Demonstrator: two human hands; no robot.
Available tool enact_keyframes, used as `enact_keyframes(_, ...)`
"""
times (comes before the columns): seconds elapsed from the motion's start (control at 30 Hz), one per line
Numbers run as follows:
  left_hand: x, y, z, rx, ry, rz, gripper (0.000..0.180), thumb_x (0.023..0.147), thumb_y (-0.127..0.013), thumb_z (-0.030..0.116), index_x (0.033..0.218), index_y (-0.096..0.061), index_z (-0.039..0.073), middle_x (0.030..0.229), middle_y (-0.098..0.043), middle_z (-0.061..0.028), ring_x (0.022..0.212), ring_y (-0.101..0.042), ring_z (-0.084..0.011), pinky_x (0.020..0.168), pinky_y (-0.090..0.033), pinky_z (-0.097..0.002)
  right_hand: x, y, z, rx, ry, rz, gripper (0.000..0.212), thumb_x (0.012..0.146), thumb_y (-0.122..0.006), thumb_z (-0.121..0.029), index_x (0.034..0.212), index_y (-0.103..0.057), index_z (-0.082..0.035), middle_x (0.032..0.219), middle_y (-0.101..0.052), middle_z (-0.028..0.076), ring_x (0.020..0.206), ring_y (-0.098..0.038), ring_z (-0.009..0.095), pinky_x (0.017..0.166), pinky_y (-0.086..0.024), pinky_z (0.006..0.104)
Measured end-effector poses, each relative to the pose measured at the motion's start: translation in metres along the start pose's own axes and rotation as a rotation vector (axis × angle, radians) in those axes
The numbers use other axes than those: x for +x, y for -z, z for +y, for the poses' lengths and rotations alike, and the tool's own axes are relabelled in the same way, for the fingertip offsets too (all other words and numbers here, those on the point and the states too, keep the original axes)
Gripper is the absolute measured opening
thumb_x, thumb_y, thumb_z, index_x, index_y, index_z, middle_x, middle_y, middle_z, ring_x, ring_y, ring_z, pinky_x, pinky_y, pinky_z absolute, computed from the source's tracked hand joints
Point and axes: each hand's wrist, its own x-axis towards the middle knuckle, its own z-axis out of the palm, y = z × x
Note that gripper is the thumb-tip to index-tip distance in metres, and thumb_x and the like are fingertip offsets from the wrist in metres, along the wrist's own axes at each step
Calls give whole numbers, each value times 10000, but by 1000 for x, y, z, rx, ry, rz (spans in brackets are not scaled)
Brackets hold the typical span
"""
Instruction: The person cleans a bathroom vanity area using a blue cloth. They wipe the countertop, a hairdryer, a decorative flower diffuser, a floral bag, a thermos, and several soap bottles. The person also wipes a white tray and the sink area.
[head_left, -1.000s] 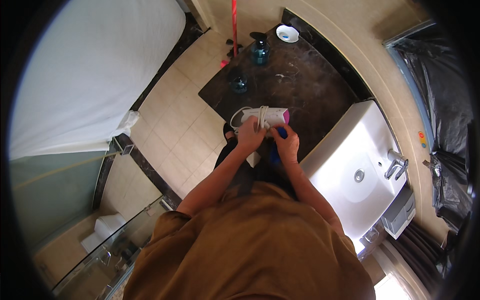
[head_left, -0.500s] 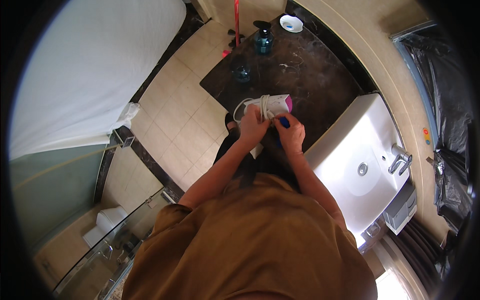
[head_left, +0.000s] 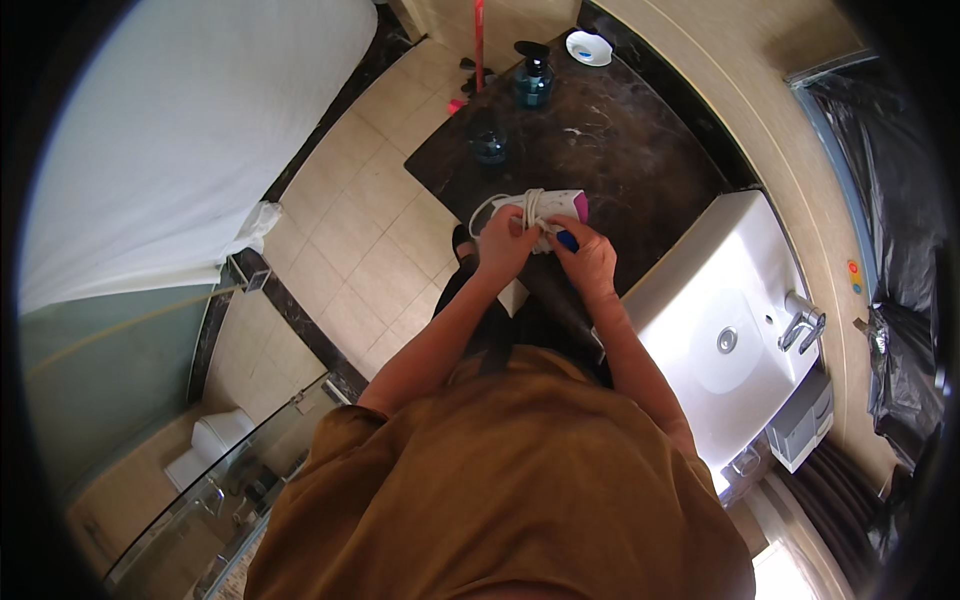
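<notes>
A white hair dryer (head_left: 565, 202) with a pink end lies at the near edge of the dark marble counter. Its pale cord (head_left: 533, 206) is wound around the body, and a loop hangs out to the left. My left hand (head_left: 506, 245) is closed, its thumb and fingers pinching the cord against the dryer. From the other side my right hand (head_left: 588, 266) pinches the cord near the windings. A small blue part (head_left: 567, 241) shows beside the right fingers; what it belongs to is partly hidden by the hand.
A white sink (head_left: 690, 300) with a chrome faucet (head_left: 802, 322) adjoins the counter on the right. Toward the far side stand a teal pump bottle (head_left: 533, 85), a dark clear bottle (head_left: 488, 145) and a white dish (head_left: 588, 48). Tiled floor (head_left: 375, 215) lies to the left.
Both hands have shifted slightly at the cord; the right fingers have moved up closer to the windings. The dryer stays in nearly the same place.
</notes>
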Motion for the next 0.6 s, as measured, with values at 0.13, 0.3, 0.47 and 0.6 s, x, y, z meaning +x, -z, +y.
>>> enact_keyframes(0.13, 0, -3, -10, -90, 33, 20, 264, 761, -742, 164, 975, -628, 59, 698, -629, -71, 636, -628, -185, 581, -473, -328, -5, 1, -5, -10, 6, -58, 309, 745, -729, -133, 1048, -718, -198, 949, -706, 107, 896, -667, 327, 772, -535, 378)
enact_keyframes(0.3, -6, -5, -17, -147, 42, 21, 256, 758, -746, 145, 971, -631, 64, 680, -602, -55, 618, -601, -161, 573, -457, -309, 11, 14, -8, -157, -63, -246, 277, 763, -687, -161, 1028, -722, -236, 913, -705, 107, 880, -670, 321, 766, -540, 385)
enact_keyframes(0.47, -2, -12, -30, -211, 23, 39, 252, 766, -736, 114, 993, -640, 67, 669, -591, -44, 604, -583, -140, 563, -446, -295, 14, 7, -11, -243, 45, -197, 255, 748, -673, -149, 980, -724, -241, 870, -708, 82, 849, -675, 308, 748, -537, 392)
enact_keyframes(0.6, -4, -10, -23, -166, 6, 41, 244, 769, -726, 96, 998, -643, 71, 667, -590, -38, 598, -575, -131, 557, -441, -292, 13, 6, -14, -253, 22, -203, 269, 739, -673, -133, 982, -719, -238, 863, -707, 75, 843, -676, 301, 737, -536, 396)
